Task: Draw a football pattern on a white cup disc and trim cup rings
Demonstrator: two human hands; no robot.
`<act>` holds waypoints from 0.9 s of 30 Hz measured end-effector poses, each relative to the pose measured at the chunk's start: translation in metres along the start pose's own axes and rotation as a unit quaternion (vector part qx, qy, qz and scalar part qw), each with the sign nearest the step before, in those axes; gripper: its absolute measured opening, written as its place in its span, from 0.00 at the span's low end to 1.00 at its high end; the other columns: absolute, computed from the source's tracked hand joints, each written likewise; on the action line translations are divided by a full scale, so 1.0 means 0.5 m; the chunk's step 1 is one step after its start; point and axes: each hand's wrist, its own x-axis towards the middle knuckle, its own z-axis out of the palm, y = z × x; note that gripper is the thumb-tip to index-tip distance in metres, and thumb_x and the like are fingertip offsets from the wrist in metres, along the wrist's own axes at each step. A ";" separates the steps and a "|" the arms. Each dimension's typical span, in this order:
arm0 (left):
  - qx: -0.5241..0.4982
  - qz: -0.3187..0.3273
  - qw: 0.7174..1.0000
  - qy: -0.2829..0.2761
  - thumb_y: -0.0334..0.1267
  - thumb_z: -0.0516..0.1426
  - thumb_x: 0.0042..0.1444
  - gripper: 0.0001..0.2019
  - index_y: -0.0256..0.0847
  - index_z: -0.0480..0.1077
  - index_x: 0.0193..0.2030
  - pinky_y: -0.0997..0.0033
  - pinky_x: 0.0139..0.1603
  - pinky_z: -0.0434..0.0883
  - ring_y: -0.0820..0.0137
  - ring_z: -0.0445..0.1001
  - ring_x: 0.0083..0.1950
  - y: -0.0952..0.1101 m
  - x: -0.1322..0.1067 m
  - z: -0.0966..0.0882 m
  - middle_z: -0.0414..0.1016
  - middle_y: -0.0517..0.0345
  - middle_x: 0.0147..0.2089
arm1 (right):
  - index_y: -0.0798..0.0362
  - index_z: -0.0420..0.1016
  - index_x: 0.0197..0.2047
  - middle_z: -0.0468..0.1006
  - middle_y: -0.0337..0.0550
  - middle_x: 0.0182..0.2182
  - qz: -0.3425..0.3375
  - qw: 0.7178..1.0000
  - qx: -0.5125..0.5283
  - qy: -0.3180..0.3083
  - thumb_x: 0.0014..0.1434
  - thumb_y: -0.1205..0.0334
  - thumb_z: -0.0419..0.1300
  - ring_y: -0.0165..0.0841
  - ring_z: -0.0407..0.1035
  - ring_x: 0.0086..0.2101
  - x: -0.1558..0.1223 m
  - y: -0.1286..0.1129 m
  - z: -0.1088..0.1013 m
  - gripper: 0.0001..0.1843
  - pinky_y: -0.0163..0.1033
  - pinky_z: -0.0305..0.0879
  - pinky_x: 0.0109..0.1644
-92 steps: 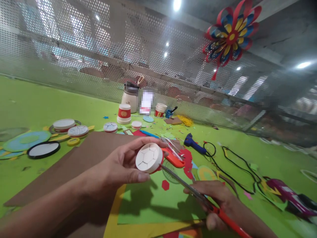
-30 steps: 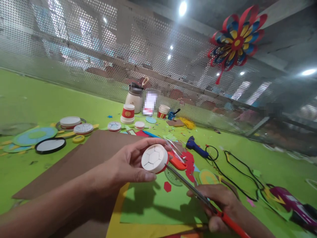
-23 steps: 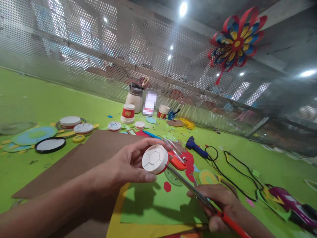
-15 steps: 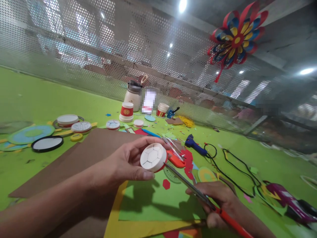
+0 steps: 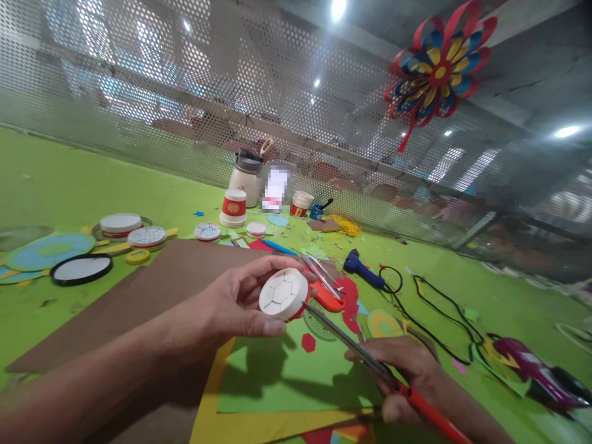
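Observation:
My left hand (image 5: 231,308) is closed round a small white cup (image 5: 283,295) with a red band, its base turned toward me and marked with a football pattern of drawn lines. My right hand (image 5: 407,373) grips red-handled scissors (image 5: 370,367), whose long blades reach up-left to the cup's lower edge. Both hands hover above a green paper sheet (image 5: 287,376) lying on a yellow sheet (image 5: 217,407). A small red hexagon (image 5: 308,343) lies on the green sheet below the cup.
A brown board (image 5: 139,296) lies to the left. Round paper discs (image 5: 81,268), upturned cups (image 5: 232,208), a jug (image 5: 245,176), a blue glue gun (image 5: 363,268) with black cable (image 5: 439,314), and orange scissors (image 5: 326,293) are spread over the green table. A paper flower (image 5: 437,68) hangs on the perforated screen.
The view has shifted slightly. Both hands keep the same hold, with the scissor blades still at the cup's lower edge.

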 end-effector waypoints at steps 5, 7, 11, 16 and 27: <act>-0.001 -0.016 1.000 0.007 0.40 0.76 0.46 0.34 0.43 0.74 0.60 0.75 0.50 0.74 0.68 0.78 0.49 -0.001 0.001 -0.002 0.78 0.47 0.57 | 0.54 0.86 0.48 0.64 0.34 0.22 -0.002 1.000 0.013 0.007 0.57 0.24 0.58 0.30 0.60 0.24 0.006 -0.013 0.001 0.41 0.35 0.63 0.31; -0.003 -0.011 1.000 -0.001 0.39 0.76 0.46 0.34 0.43 0.73 0.60 0.78 0.47 0.73 0.70 0.77 0.47 -0.006 0.004 -0.007 0.79 0.47 0.57 | 0.54 0.85 0.46 0.65 0.35 0.23 -0.003 0.999 0.033 0.000 0.59 0.24 0.58 0.30 0.61 0.25 0.010 -0.017 0.001 0.40 0.34 0.60 0.30; 0.019 -0.007 1.000 -0.005 0.40 0.75 0.47 0.33 0.44 0.74 0.61 0.76 0.47 0.72 0.66 0.76 0.51 -0.012 0.004 -0.018 0.77 0.48 0.57 | 0.55 0.85 0.44 0.63 0.34 0.23 -0.011 0.998 0.056 -0.020 0.61 0.27 0.58 0.28 0.56 0.24 0.012 -0.014 0.001 0.37 0.33 0.54 0.27; 0.062 -0.026 0.997 -0.025 0.44 0.73 0.52 0.35 0.50 0.71 0.67 0.71 0.51 0.70 0.64 0.74 0.53 -0.003 0.001 -0.025 0.77 0.50 0.56 | 0.56 0.84 0.48 0.67 0.36 0.25 0.022 0.997 0.055 -0.041 0.61 0.26 0.57 0.29 0.57 0.25 0.007 -0.009 -0.003 0.39 0.32 0.57 0.28; 0.116 0.003 0.993 0.031 0.47 0.73 0.52 0.25 0.45 0.73 0.54 0.68 0.45 0.69 0.64 0.75 0.49 -0.003 0.015 -0.025 0.78 0.53 0.48 | 0.53 0.83 0.48 0.82 0.45 0.39 0.117 0.990 0.066 -0.044 0.60 0.40 0.65 0.39 0.74 0.38 0.015 -0.033 -0.027 0.25 0.37 0.70 0.44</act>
